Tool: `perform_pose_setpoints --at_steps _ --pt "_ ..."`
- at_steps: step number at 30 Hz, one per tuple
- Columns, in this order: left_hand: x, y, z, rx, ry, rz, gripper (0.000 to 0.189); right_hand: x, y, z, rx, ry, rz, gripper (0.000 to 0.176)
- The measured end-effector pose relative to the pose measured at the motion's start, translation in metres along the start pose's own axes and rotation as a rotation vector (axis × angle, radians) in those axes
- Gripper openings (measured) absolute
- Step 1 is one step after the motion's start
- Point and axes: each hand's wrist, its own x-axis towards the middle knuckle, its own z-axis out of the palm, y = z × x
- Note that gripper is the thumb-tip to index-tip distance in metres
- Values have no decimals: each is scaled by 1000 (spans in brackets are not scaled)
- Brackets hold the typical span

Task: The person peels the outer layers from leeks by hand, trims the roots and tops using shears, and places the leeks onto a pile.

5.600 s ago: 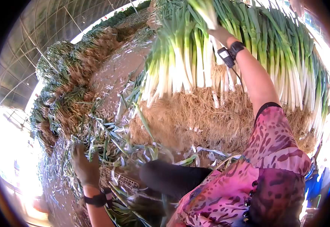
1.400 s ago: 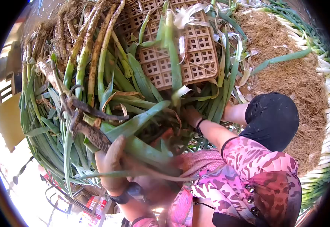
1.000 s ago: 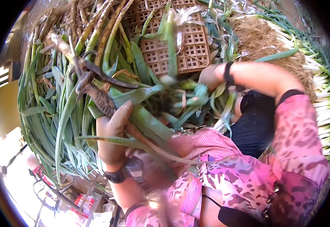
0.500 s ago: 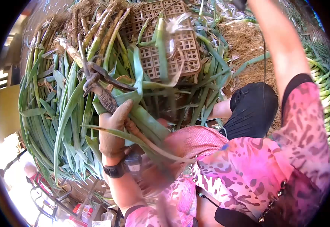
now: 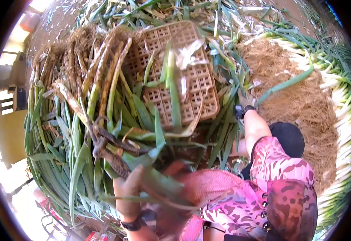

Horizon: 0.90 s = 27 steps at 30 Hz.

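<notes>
My left hand (image 5: 128,197), in a brown work glove with a dark wristband, is closed round the mottled handle of a hand tool (image 5: 110,154). Its dark metal prongs spread over the leek stalks. A broad green leek leaf (image 5: 159,182), blurred, runs beside the thumb. Out to the right my right hand (image 5: 244,98), gloved and with a dark watch, reaches down at the leek leaves beside the plastic crate (image 5: 205,94). Those fingers point away from me and are partly hidden; whether they hold anything I cannot tell. A long green leaf (image 5: 290,84) lies just right of that hand.
Untrimmed leeks (image 5: 73,160) with soil-covered roots form a heap at left. Leaf scraps lie on and around the crate. A mound of cut roots (image 5: 304,116) covers the ground at right, ringed by a curved row of cleaned leeks (image 5: 342,132). My knee (image 5: 288,138) is beside it.
My right hand has come down from the top right edge to the leaves beside the crate. The view has tilted, so the crate and heap sit lower. My left hand keeps its grip.
</notes>
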Motion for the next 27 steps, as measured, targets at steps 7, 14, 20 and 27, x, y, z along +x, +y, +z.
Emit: perform_pose_setpoints --at_steps 7,14,20,27 --pt "25 2 14 105 -35 -111 25 59 -92 127 -455 355 282 79" --pt "30 2 20 204 -53 -19 25 65 -115 58 -615 -73 -188 69" --pt "21 -5 20 122 -90 47 26 42 -338 -23 -353 -17 -702 82" --pt "16 -12 14 18 -187 79 25 -110 -469 -103 -265 -1 -1068 73"
